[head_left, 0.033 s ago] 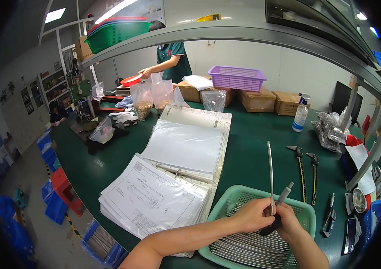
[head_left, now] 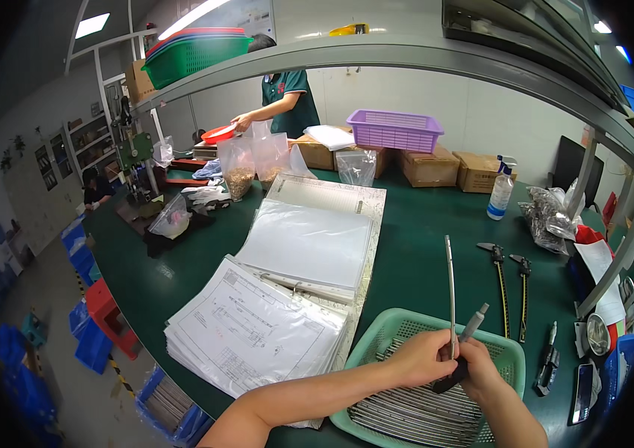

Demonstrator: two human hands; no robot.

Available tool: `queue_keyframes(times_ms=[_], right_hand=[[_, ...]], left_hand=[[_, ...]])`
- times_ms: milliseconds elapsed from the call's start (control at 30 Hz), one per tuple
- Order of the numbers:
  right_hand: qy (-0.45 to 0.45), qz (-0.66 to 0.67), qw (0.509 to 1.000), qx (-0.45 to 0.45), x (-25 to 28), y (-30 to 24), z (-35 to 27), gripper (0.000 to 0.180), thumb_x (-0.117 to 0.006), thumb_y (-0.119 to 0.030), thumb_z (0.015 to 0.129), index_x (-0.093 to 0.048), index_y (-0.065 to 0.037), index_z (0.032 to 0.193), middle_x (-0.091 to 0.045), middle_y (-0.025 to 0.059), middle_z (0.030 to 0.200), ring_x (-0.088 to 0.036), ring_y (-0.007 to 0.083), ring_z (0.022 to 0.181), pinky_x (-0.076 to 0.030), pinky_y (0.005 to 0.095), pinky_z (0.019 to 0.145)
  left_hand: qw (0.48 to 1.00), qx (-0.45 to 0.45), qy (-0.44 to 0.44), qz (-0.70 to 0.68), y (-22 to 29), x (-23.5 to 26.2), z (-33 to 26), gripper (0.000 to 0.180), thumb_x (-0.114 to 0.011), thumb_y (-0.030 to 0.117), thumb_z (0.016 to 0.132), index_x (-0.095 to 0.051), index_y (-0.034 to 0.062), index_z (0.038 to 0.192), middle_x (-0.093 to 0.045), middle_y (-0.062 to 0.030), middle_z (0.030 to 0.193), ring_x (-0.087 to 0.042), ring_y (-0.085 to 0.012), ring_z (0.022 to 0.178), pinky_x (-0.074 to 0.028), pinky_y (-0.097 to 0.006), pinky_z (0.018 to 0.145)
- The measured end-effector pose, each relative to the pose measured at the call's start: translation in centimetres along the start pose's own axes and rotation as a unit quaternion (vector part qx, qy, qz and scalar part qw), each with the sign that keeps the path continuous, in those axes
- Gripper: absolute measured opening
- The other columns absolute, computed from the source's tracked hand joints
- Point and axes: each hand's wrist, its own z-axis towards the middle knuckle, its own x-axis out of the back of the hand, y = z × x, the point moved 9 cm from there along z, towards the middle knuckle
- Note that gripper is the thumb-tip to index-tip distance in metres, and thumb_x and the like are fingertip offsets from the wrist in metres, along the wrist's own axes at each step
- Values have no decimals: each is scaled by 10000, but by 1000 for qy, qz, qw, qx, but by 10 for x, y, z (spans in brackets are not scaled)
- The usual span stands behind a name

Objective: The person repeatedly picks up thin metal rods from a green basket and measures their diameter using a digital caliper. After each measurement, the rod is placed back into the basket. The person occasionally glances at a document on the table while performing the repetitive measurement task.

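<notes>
Over the green basket (head_left: 389,319), my left hand (head_left: 423,360) pinches a thin metal rod (head_left: 450,284) that stands almost upright. My right hand (head_left: 484,367) is closed round a micrometer (head_left: 473,324), its grey thimble pointing up and its dark frame partly covered by my fingers. The two hands meet, and the rod's lower end lies at the micrometer; whether the jaws touch it is hidden. Many similar metal rods (head_left: 414,414) lie side by side in the basket below.
Left of the basket lies an open binder with drawings (head_left: 257,321). Two calipers (head_left: 497,280) and another micrometer (head_left: 548,362) are on the right, near a phone (head_left: 582,392). A spray bottle (head_left: 500,194) stands farther back. A co-worker (head_left: 287,101) handles a red tray (head_left: 218,134).
</notes>
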Motion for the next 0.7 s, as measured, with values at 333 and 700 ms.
queue_keyframes(times_ms=[333,700], right_hand=[[12,-1,1000,-1,-2,-3,-2,131,-450,-73,750,-507,3,842,-547,74,765,-543,143,663,-447,260,589],[1,13,1000,3,1,1,2,156,-446,-74,761,-505,13,876,-553,90,792,-553,153,675,-459,273,583]], left_hand=[[1000,10,-8,-14,2,0,0,161,-592,107,698,-484,50,802,-501,-12,616,-469,-88,534,-372,-231,491],[1000,-11,4,11,2,1,0,156,-589,109,691,-492,45,794,-519,-24,618,-488,-103,545,-385,-239,502]])
